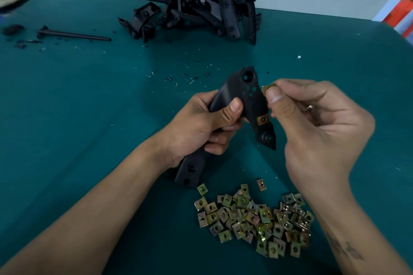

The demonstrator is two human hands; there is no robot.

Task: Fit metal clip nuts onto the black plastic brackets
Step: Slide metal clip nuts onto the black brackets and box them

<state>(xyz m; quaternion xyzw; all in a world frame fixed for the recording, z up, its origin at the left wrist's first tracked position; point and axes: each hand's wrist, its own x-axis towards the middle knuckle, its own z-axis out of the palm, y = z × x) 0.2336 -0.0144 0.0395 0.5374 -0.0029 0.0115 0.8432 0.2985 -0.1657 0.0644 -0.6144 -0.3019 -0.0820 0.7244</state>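
Bracket [248, 105] gripped by L hand [196, 127]; R hand [312, 127] fingers [273, 96] pinch clip nut [268, 87], mostly hidden; loose nuts [257, 219] near, bracket pile [201, 11] far on table [89, 96].

I see both forearms bare, no sleeves or gloves on either. My right hand [321, 131] wears a thin ring [309, 107] on one finger. A dark tattoo [345, 249] marks the right forearm, near the wrist
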